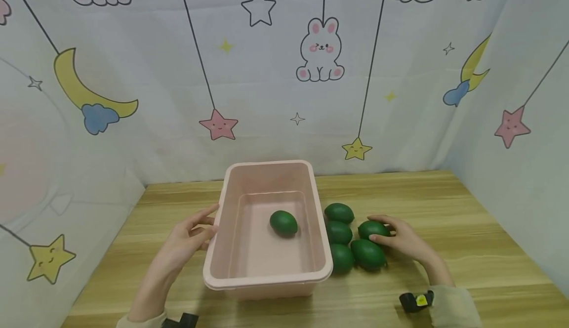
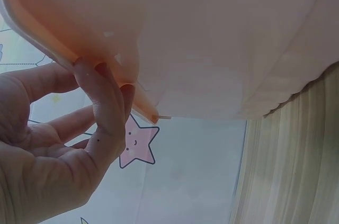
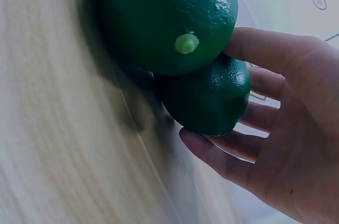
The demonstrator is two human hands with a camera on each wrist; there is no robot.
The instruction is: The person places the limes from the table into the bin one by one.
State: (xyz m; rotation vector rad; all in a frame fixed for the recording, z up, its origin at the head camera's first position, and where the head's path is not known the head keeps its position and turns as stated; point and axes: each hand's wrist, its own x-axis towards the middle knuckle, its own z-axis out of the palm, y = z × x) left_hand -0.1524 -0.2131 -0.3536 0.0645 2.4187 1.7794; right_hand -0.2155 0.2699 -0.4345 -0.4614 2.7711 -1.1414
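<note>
A pale pink plastic bin (image 1: 264, 256) stands on the table with one green lime (image 1: 283, 223) on its floor. My left hand (image 1: 188, 236) holds the bin's left rim (image 2: 47, 38), its fingertips tucked at the lip from outside. Right of the bin, my right hand (image 1: 402, 239) grips a lime (image 1: 372, 228), with thumb and fingers on opposite sides of it. That lime (image 3: 212, 102) sits partly behind a nearer lime (image 3: 164, 17) with a pale green tip in the right wrist view.
Three limes line the bin's right wall: a back one (image 1: 339, 213), a middle one (image 1: 339, 232) and a front one (image 1: 341, 259). Another lime (image 1: 368, 255) lies just in front of the gripped one. A printed curtain (image 1: 266, 81) closes off the wood-grain table (image 1: 391, 189) behind and at both sides.
</note>
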